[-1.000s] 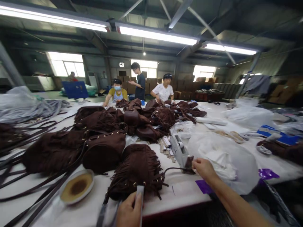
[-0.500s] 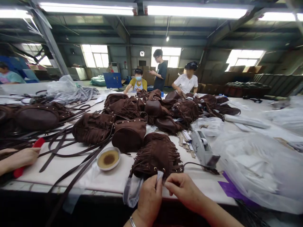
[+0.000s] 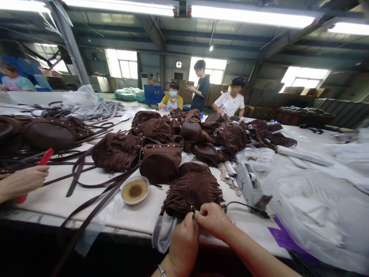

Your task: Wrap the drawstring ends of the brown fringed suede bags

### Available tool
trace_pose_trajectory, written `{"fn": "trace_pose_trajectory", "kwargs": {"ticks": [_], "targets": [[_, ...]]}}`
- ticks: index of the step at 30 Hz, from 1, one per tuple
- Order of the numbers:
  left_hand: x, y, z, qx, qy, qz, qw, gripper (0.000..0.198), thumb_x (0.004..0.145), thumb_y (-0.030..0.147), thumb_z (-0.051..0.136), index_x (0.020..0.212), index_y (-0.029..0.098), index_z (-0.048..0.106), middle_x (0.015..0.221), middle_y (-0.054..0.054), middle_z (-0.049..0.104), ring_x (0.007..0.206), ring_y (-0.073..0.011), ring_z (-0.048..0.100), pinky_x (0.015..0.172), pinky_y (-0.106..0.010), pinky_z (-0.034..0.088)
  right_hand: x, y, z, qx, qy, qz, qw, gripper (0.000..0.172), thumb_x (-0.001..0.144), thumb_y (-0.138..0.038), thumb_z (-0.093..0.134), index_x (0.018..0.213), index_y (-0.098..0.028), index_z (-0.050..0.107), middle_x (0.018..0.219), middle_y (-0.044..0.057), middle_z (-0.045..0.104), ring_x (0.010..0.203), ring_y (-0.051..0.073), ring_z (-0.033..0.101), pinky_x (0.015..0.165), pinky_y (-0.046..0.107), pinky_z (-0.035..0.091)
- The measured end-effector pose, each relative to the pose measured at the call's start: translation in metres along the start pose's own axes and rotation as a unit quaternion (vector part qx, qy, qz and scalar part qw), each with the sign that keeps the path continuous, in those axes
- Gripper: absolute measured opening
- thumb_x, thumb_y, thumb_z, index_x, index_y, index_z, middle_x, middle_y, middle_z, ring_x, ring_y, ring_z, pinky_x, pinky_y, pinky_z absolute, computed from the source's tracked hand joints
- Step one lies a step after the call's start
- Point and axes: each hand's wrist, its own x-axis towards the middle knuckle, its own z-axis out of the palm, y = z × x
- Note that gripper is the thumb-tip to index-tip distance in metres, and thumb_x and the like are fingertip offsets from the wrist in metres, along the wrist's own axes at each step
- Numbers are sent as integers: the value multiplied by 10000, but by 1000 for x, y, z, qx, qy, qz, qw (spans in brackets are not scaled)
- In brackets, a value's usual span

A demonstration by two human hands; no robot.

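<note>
A dark brown fringed drawstring bag (image 3: 194, 184) lies at the table's front edge, its eyeleted opening towards me. Just at that opening, my left hand (image 3: 184, 244) pinches a small pale strip of thin wrapping (image 3: 196, 212), most of it hidden by fingers. My right hand (image 3: 213, 220) is closed on the same strip, its fingertips meeting those of the left. Below the bag's left corner hangs a strap wrapped in clear plastic (image 3: 163, 232). Whatever lies under my fingers on the bag's cord cannot be seen.
Left of the bag stands a dish of yellowish-brown stuff (image 3: 135, 190). More brown bags (image 3: 161, 163) and long straps lie beyond. To the right are a tape dispenser (image 3: 250, 186) and plastic bags (image 3: 314, 207). A co-worker's hand (image 3: 24, 182) holds a red tool at left.
My right hand has moved left and in against the left hand, closing on the pale strip. The co-worker's hand with the red tool has risen slightly. The view has shifted a little.
</note>
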Motion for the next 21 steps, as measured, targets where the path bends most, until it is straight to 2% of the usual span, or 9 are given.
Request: {"fn": "trace_pose_trajectory", "kwargs": {"ticks": [2, 4, 6, 9, 11, 14, 17, 21], "targets": [[-4, -3, 4, 15, 21, 6, 1000, 365, 1039, 325, 354, 1232, 103, 571, 789, -124, 759, 653, -232, 736, 568, -275, 560, 0, -2, 0, -8, -1, 3, 1000, 171, 694, -206, 578, 536, -180, 638, 568, 22, 666, 586, 152, 566, 533, 258, 295], [-5, -5, 5, 13, 30, 22, 999, 393, 1041, 312, 351, 1303, 74, 523, 804, -130, 766, 664, -239, 744, 585, -286, 574, 0, -3, -1, -12, 3, 5, 1000, 184, 705, -214, 581, 532, -182, 633, 568, 25, 667, 578, 151, 559, 531, 261, 293], [-4, -6, 4, -4, 28, 34, 999, 366, 1040, 290, 347, 1265, 91, 556, 856, -136, 772, 709, -237, 752, 630, -290, 589, -1, -4, -2, -10, 4, 7, 1000, 196, 718, -233, 593, 536, -181, 644, 579, 33, 679, 581, 157, 567, 537, 262, 305], [2, -2, -4, -47, 11, 14, 999, 317, 1026, 294, 373, 1106, 158, 648, 914, -129, 772, 780, -232, 754, 688, -288, 594, -5, -2, -4, 24, -3, -7, 1000, 188, 731, -230, 590, 584, -178, 696, 614, 37, 711, 620, 170, 608, 562, 254, 348], [7, 1, -10, -82, -8, -18, 996, 304, 1007, 297, 401, 1038, 182, 681, 942, -124, 771, 818, -230, 747, 730, -295, 589, -9, 1, -5, 58, -12, -26, 998, 207, 741, -205, 562, 615, -185, 725, 623, 23, 722, 634, 166, 626, 587, 245, 380], [14, 8, -18, -151, -57, -103, 981, 269, 969, 294, 463, 1004, 197, 711, 933, -98, 771, 835, -220, 731, 755, -291, 564, -16, 4, -6, 99, -6, -39, 994, 241, 761, -194, 538, 644, -201, 749, 652, 9, 739, 659, 168, 649, 623, 245, 414], [17, 14, -24, -235, -92, -189, 949, 249, 944, 320, 506, 958, 208, 728, 903, -62, 774, 838, -202, 720, 755, -267, 540, -19, 6, -3, 131, 15, -15, 991, 215, 762, -199, 562, 682, -205, 762, 692, 14, 755, 706, 185, 677, 659, 252, 446], [20, 18, -27, -331, -109, -241, 906, 309, 928, 404, 531, 980, 174, 731, 935, -69, 781, 856, -205, 720, 775, -265, 542, -17, 8, 7, 186, 31, 26, 982, 159, 739, -153, 566, 664, -189, 702, 636, 13, 730, 642, 171, 673, 625, 241, 463]]}}
